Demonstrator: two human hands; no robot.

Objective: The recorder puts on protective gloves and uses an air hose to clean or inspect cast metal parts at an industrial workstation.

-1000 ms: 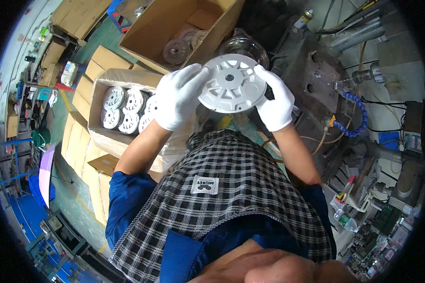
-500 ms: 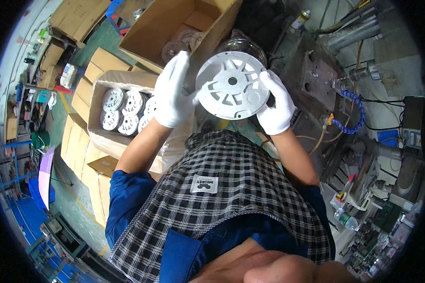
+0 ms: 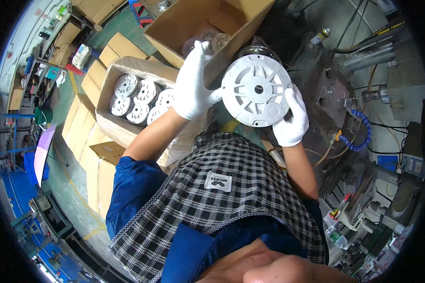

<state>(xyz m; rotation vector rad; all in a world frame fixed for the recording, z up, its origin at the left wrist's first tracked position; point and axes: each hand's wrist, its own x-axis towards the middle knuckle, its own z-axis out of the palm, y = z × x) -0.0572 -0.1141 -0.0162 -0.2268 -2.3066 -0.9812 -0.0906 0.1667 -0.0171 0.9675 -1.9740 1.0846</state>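
A round cast-metal cover (image 3: 257, 104), silver-grey with spoke-like slots and a small centre hole, faces me in front of the machine. My right hand (image 3: 292, 118), in a white glove, grips it by its right edge. My left hand (image 3: 192, 85), gloved too, is to the left of the cover with fingers stretched upward and the thumb apart. That thumb points at the cover's left rim; whether it touches, I cannot tell. Behind my left hand stands an open carton (image 3: 104, 106) with several similar covers (image 3: 146, 90) stacked in it.
A tall open carton (image 3: 174, 29) at the upper middle holds more round metal parts (image 3: 219, 41). On the right is a dark machine (image 3: 328, 94) with a blue segmented hose (image 3: 363, 134). A spray can (image 3: 320, 36) stands on it. Flattened cardboard (image 3: 73, 127) lies at the left.
The view has shifted, moving the cartons and machine within it. The cover has turned in my right hand. My left hand's fingers and thumb are spread wider.
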